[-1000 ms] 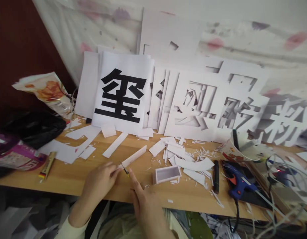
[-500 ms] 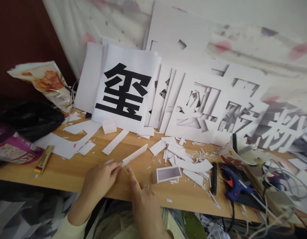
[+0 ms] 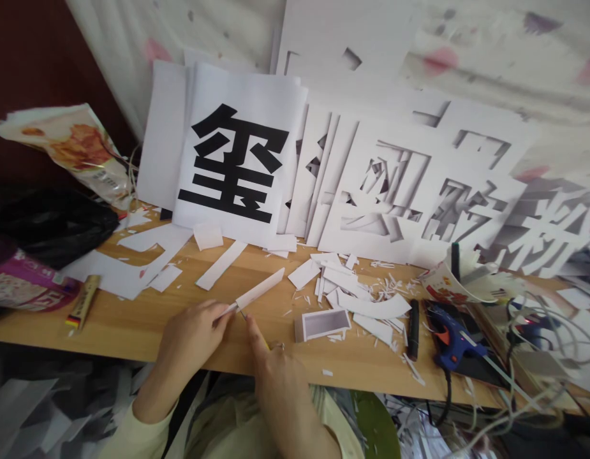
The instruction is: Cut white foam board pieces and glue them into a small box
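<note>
now the left hand point(image 3: 193, 333) pinches a white strip point(image 3: 260, 287) poking out ahead of it. the right hand point(image 3: 281, 377) grips a knife point(image 3: 243, 314), tip by the strip. it looks like cutting; the next push probably needs a still strip.

The white strip point(image 3: 261, 287) looks like matt board, the knife blade point(image 3: 243, 315) metal, the tabletop point(image 3: 366, 360) smooth wood, the black bag point(image 3: 55, 223) glossy, crinkled plastic.

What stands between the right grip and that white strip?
Only the thin blade the right grip holds, its tip at the white strip. Nothing else visible blocks the way; the left grip holds the strip's near end, and a white box sits off right.
</note>
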{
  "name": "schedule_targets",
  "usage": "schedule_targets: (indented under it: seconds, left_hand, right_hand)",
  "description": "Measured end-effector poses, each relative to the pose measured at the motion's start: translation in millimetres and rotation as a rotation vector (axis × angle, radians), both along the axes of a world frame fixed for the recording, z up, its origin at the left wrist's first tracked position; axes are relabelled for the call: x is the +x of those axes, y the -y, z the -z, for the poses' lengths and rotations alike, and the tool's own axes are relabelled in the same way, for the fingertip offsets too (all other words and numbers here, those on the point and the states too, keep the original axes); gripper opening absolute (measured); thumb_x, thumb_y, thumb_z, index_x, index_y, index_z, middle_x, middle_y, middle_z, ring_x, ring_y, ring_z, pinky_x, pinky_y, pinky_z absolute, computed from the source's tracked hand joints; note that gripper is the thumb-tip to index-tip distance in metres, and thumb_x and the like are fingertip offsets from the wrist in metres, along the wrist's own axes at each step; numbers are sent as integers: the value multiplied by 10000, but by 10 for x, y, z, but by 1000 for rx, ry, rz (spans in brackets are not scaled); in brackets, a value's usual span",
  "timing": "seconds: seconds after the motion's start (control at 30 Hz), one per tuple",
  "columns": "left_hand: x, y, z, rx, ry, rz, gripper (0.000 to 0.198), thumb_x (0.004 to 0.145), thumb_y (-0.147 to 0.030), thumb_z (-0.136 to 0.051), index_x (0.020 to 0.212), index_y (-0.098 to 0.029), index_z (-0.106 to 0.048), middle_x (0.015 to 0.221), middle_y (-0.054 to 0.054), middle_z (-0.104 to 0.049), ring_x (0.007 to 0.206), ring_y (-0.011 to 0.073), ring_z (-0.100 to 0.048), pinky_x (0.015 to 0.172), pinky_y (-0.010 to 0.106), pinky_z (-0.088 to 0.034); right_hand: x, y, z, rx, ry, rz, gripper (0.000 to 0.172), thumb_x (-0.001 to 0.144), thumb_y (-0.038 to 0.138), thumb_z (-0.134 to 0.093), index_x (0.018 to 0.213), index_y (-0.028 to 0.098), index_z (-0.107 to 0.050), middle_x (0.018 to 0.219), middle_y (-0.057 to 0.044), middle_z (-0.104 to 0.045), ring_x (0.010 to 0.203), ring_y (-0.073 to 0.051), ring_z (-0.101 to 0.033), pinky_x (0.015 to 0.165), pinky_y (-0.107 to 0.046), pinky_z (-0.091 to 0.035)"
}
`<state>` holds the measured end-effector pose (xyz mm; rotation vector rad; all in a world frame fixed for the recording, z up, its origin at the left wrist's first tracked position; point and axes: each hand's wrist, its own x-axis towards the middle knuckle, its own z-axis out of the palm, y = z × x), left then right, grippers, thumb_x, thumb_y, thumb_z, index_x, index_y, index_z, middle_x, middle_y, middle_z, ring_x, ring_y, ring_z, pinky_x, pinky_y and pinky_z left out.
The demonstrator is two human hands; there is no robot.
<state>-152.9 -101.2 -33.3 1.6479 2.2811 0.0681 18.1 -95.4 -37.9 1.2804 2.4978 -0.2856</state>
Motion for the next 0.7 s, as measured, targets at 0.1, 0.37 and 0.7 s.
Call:
schedule_targets:
  seconds: [0.1, 0.37, 0.7]
  left_hand:
    - [-6, 10, 13, 7, 5, -6, 334, 1026, -266, -450, 1089, -252, -778, 1121, 69, -794, 1009, 304, -748, 747, 351, -462]
    - [-102, 32, 135, 110, 10, -46, 340, 1029, -320, -436, 1081, -250, -765, 1175, 65, -800, 1064, 283, -751, 829, 344, -519]
    - [-508, -117, 103, 545, -84, -92, 521, 1002, -452, -389, 1346, -153, -642, 1301, 179, -732, 1214, 362, -670, 1023, 485, -516]
  right_hand:
    - [-13, -10, 1, 2, -5, 7, 871, 862, -78, -487, 1658, 222, -294, 907, -126, -786, 725, -240, -785, 557, -263, -573]
    - [-33, -24, 16, -46, 39, 36, 909, 850, -89, -492, 1665, 244, -266, 961, -141, -797, 807, -260, -803, 615, -272, -598]
    - [-24, -63, 50, -55, 6, 47, 940, 850, -66, -538, 1671, 276, -234, 939, -153, -807, 779, -279, -814, 599, -263, -595]
